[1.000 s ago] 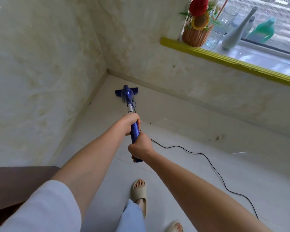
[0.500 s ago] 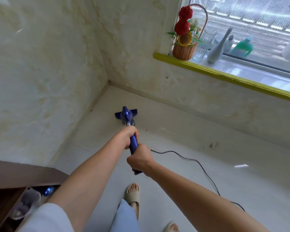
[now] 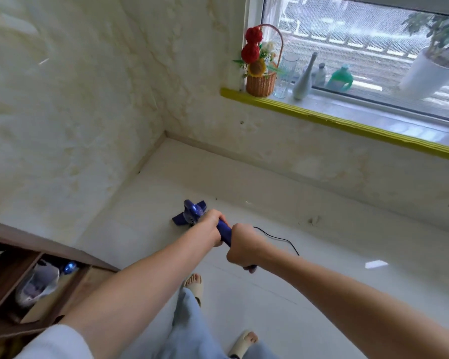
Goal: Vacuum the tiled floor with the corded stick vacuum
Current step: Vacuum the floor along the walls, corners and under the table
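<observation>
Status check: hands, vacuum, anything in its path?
Left hand and right hand both grip the vacuum handle. Head on the tiled floor. Cord trails right, behind the head. Nothing ahead before the corner.

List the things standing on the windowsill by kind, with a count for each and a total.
Flower basket: 1
Clear glass: 1
Bottles (pale one, small grey one, green one): 3
White plant pot: 1
Total: 6
</observation>
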Demonstrator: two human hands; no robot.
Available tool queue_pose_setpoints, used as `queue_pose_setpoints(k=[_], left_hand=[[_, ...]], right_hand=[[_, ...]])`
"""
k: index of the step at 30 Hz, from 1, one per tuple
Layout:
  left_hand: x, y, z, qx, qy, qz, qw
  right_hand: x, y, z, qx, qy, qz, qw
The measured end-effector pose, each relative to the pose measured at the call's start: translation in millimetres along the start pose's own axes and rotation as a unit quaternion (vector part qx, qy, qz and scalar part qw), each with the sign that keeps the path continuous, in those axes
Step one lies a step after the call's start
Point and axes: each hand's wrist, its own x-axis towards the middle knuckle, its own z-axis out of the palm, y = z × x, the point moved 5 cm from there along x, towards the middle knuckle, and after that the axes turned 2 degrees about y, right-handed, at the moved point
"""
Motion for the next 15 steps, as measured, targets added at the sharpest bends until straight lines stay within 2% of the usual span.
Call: queue_pose_setpoints(k=[2, 4, 8, 15], left_hand=[[-7.1, -7.5, 10.8, -0.033, 0.007, 0.000, 0.999], [-11.8, -11.7, 17.5, -0.051, 0.018, -0.002, 0.999], [-9.9, -0.3, 23.0, -0.079, 0.028, -0.002, 0.996], [26.9, 43.0, 13.4, -0.047, 0.046, 0.032, 0.997]], right_hand=[[-8.0, 8.6, -13.8, -0.073, 0.024, -0.017, 0.997], [-9.6, 15.1, -20.3, -0.096, 0.031, -0.024, 0.995], [10.7, 20.7, -24.4, -0.048, 0.004, -0.012, 0.999], [65.1, 0.5, -28.4, 0.021, -0.017, -0.016, 0.999]])
